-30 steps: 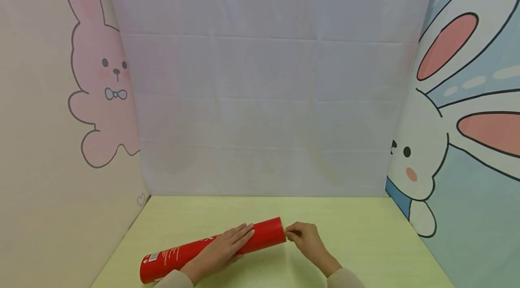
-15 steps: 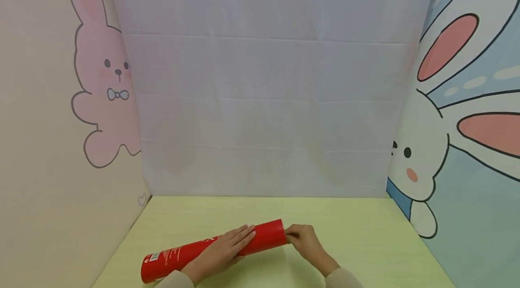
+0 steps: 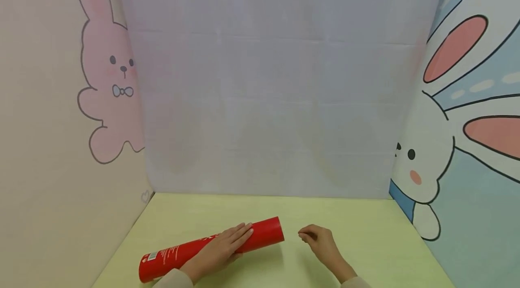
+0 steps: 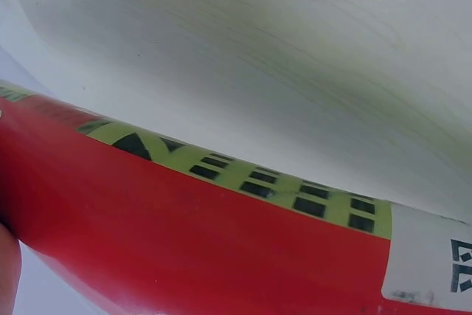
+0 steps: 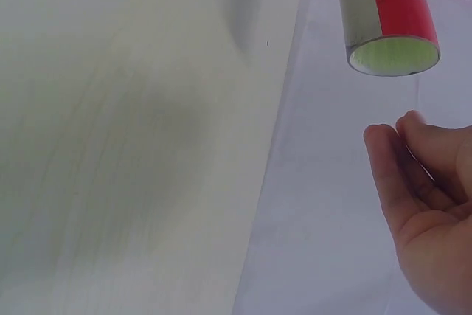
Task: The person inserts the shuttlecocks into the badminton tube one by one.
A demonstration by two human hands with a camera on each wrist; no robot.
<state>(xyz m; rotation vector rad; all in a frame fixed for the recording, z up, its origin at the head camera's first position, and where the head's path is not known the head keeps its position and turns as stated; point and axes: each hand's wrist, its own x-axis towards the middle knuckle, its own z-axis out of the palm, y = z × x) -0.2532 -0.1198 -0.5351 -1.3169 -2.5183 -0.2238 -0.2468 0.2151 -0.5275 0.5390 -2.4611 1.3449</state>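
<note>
A long red tube (image 3: 260, 236) with white print and a barcode lies slanted across the front of the table, its right end raised. My left hand (image 3: 221, 249) grips it near the middle, fingers over the top. In the left wrist view the tube's (image 4: 206, 234) underside carries a yellow-green strip with black marks and a white label. Its hollow right end (image 5: 394, 55) shows pale green inside in the right wrist view. My right hand (image 3: 322, 243) hovers just right of that end, apart from it. Its fingers are loosely bent, with nothing visible between thumb and fingertips.
The pale yellow-green table (image 3: 345, 216) runs back to a white cloth (image 3: 264, 98). Rabbit-printed panels stand on both sides, a pink rabbit (image 3: 107, 85) on the left and a white rabbit (image 3: 422, 157) on the right.
My right hand has drawn away from the tube's open end to the right, after its fingertips were at the opening. The left hand keeps its hold and the tube stays nearly in place.
</note>
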